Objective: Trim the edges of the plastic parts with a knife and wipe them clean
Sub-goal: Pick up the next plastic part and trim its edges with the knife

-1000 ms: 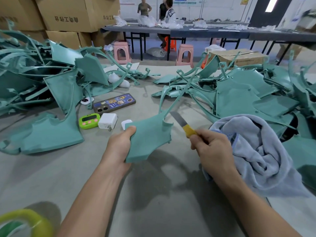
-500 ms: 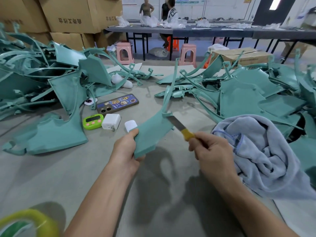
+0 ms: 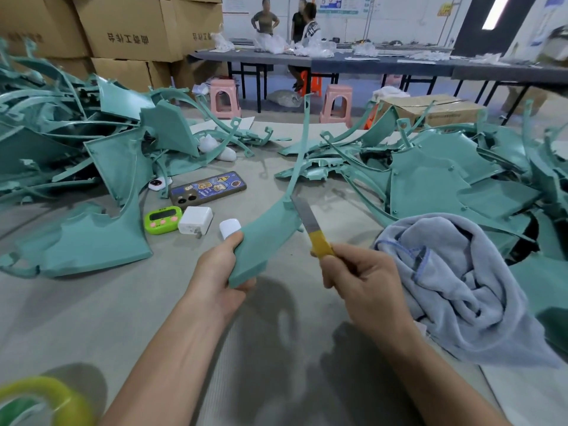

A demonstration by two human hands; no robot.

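Above the surface, centre | your left hand [image 3: 219, 272] grips the plastic part [image 3: 266, 238] by its lower end, turned more edge-on than a second ago | your right hand [image 3: 365, 279] pinches the knife [image 3: 312, 229], blade raised to the part's notch, seemingly touching | trimming under way; wiping not begun, cloth [image 3: 455, 272] by your right wrist.

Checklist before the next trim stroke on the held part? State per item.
1. Left hand grips the plastic part at its near end: ok.
2. Right hand holds the knife by its yellow handle: ok.
3. Blade at the part's right edge: ok; actual contact: cannot tell.
4. Left hand out of the blade's way: ok.
5. Cloth beside the right hand for wiping: ok.
6. Flash on the edge: cannot tell.
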